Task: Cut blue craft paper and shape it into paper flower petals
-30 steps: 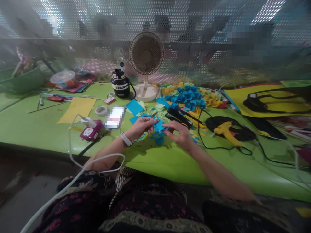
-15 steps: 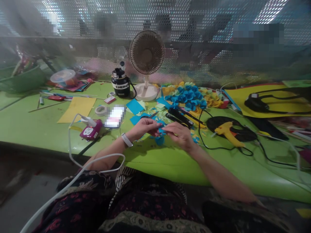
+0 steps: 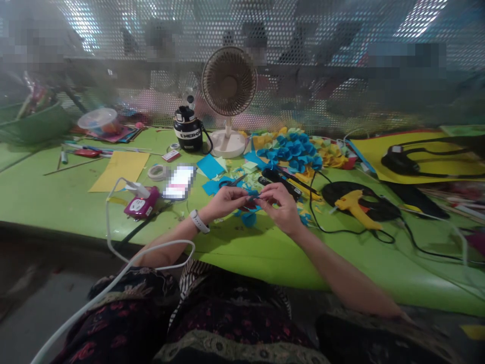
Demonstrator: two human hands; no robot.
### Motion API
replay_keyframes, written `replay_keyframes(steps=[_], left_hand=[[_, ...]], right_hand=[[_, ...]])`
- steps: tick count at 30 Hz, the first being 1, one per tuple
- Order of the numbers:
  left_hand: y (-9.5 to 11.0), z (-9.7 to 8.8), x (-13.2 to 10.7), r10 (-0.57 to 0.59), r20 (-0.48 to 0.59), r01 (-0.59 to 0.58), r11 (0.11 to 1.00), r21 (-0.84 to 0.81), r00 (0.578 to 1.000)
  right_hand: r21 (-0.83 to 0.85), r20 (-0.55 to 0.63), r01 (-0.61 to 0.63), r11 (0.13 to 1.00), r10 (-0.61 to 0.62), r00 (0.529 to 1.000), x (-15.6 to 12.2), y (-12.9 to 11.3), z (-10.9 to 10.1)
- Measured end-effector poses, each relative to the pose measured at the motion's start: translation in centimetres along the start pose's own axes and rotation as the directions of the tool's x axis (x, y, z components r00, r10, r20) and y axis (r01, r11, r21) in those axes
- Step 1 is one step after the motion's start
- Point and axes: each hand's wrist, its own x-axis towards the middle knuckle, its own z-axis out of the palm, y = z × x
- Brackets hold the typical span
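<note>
A small piece of blue paper (image 3: 253, 194) is pinched between my two hands above the green table (image 3: 227, 247). My left hand (image 3: 228, 200) grips its left side with thumb and fingers, and my right hand (image 3: 279, 205) grips its right side. Just below my fingers, a rounded blue paper piece (image 3: 248, 219) lies on the table. Scissors (image 3: 232, 181) with dark handles rest behind my left hand, among paper scraps and a flat blue sheet (image 3: 210, 167). Behind my right hand is a heap of blue paper flowers (image 3: 291, 151).
A yellow glue gun (image 3: 356, 207) lies on a black disc at right, its cord looping toward my right arm. A fan (image 3: 229, 101), a black bottle (image 3: 188, 132), a phone (image 3: 179, 182), a tape roll (image 3: 156, 173) and a purple power adapter (image 3: 141, 203) stand left and behind. A white cable (image 3: 151, 250) crosses my left forearm.
Both hands have shifted slightly and their fingers have changed position on the blue paper. The right fingertips have risen a little, and the scissors' handles show more. Other things have stayed put.
</note>
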Motion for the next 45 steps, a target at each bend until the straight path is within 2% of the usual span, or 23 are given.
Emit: replay_keyframes(steps=[5,11,22,45], left_hand=[[-0.09,0.05,-0.04,-0.031,0.054,0.034,0.998,-0.061,0.998],[-0.03,0.17,-0.12,-0.043,0.086,0.051,0.995,-0.09,0.995],[0.44,0.24,-0.32,-0.09,0.063,0.099,0.983,-0.155,0.994],[0.0,-0.06,-0.17,-0.027,0.107,0.036,0.996,-0.084,0.994]], right_hand=[[0.061,-0.036,-0.129,0.99,0.131,0.991,0.17,-0.12,0.26],[0.101,-0.012,-0.183,0.978,0.185,0.983,0.24,-0.22,0.29],[0.091,0.026,-0.149,0.985,0.147,0.989,0.29,-0.25,-0.01],[0.07,0.019,-0.063,0.996,0.062,0.998,0.29,0.45,0.12]])
